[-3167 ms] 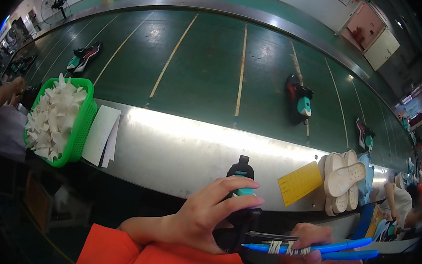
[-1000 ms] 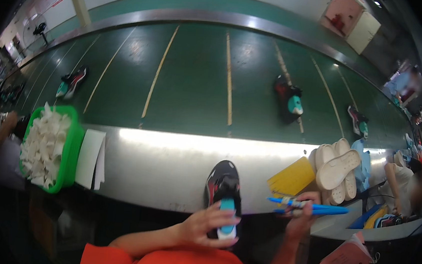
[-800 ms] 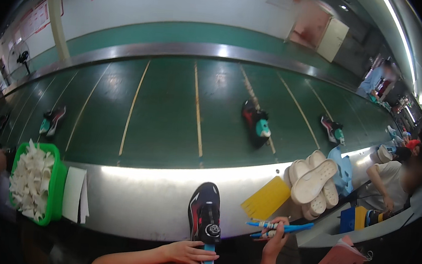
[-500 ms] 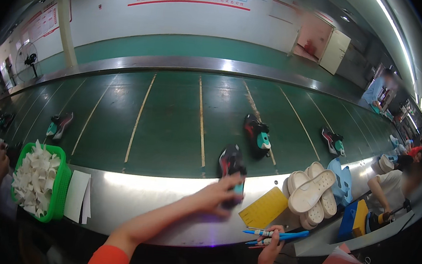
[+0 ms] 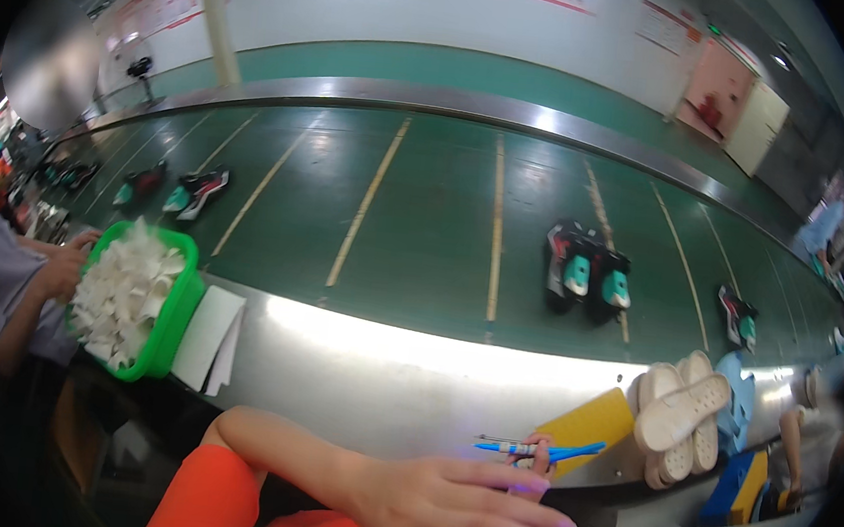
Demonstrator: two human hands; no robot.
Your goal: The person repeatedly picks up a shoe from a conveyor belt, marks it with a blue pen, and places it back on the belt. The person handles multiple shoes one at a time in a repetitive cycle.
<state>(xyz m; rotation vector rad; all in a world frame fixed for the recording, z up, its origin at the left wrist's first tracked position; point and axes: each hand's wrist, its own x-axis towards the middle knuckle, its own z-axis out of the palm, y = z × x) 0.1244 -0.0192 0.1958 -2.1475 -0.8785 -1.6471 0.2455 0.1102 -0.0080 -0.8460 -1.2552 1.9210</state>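
My left hand [image 5: 441, 501] is in front of my body at the lower edge, its fingers stretched out and apart, holding nothing. It passes in front of my right hand [image 5: 539, 456] and hides most of it. Slim blue pens [image 5: 578, 449] with white bands are gripped in the right hand's fingers, beside a yellow card [image 5: 596, 431]. On the green conveyor belt [image 5: 425, 234], two dark sneakers [image 5: 566, 266] with teal heel parts stand side by side, out of reach of either hand at this moment.
Cream shoe soles [image 5: 682, 417] and blue sole pieces [image 5: 734, 401] lie right on the steel ledge [image 5: 383, 361]. A green basket [image 5: 175, 327] of white scraps and white sheets [image 5: 209, 340] sit left. More sneakers [image 5: 197, 192] ride the belt. People work on both sides.
My left hand has let go of a sneaker, which now stands beside another on the belt, and has drawn back toward my body. The view has swung left; the right hand still holds the pens.
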